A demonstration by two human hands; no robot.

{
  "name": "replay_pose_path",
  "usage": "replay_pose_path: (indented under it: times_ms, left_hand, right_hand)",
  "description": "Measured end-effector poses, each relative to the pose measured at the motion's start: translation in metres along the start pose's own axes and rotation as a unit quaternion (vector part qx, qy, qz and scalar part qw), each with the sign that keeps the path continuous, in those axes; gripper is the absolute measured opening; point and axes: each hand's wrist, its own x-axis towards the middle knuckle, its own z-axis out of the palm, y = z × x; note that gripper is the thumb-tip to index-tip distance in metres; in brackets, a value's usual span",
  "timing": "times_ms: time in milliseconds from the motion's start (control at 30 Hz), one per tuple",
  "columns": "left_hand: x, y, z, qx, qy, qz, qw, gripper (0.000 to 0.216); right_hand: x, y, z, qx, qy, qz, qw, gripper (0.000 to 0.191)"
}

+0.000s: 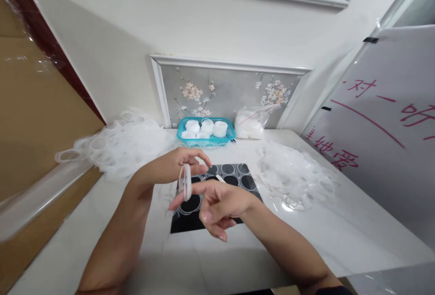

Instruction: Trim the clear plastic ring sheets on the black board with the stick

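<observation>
A small bundle of thin white plastic rings (186,182) hangs around the outstretched index finger of my right hand (222,206). That hand's thumb and other fingers are bent, apart from the bundle. My left hand (178,163) is just above, its thumb and index finger parted. The bundle's top overlaps the left hand, and I cannot tell whether it touches. Beneath both hands lies a black mat (190,223) printed with grey-rimmed circles. A few loose clear rings lie at its left edge, partly hidden by the right index finger.
A large heap of white rings (125,143) sits on the left of the white table (136,222), another pile (292,172) on the right. At the back stand a blue tray (222,141) of ring bundles and a clear zip bag (251,123). A whiteboard (384,186) borders the right.
</observation>
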Motion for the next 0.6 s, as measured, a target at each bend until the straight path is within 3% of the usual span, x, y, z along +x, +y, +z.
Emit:
replay_pose_path:
  times_ms: [67, 100, 233, 367, 433, 600]
  left_hand:
    - [0.0, -0.006, -0.008, -0.038, -0.07, -0.016, 0.997, 0.039]
    - [0.0, -0.009, -0.012, -0.067, -0.074, -0.012, 0.995, 0.042]
    - [-0.007, -0.014, -0.025, -0.148, 0.043, 0.057, 0.986, 0.045]
    - [-0.013, -0.001, -0.028, -0.028, 0.036, 0.053, 0.998, 0.037]
    - [-0.015, 0.008, -0.023, 0.048, 0.069, 0.056, 0.995, 0.029]
    - [-0.013, 0.022, -0.001, 0.265, 0.148, 0.144, 0.942, 0.014]
  right_hand:
    - [0.0, 0.001, 0.0, -0.016, -0.014, 0.012, 1.0, 0.065]
    - [-0.001, 0.001, -0.001, -0.026, -0.008, 0.009, 1.0, 0.061]
    - [-0.007, -0.002, -0.003, -0.056, 0.049, -0.015, 0.997, 0.05]
    - [-0.008, -0.004, 0.002, -0.124, 0.164, -0.031, 0.978, 0.042]
    - [-0.006, -0.003, 0.005, -0.141, 0.231, -0.06, 0.961, 0.038]
    - [0.002, 0.0, 0.01, -0.142, 0.271, -0.094, 0.947, 0.048]
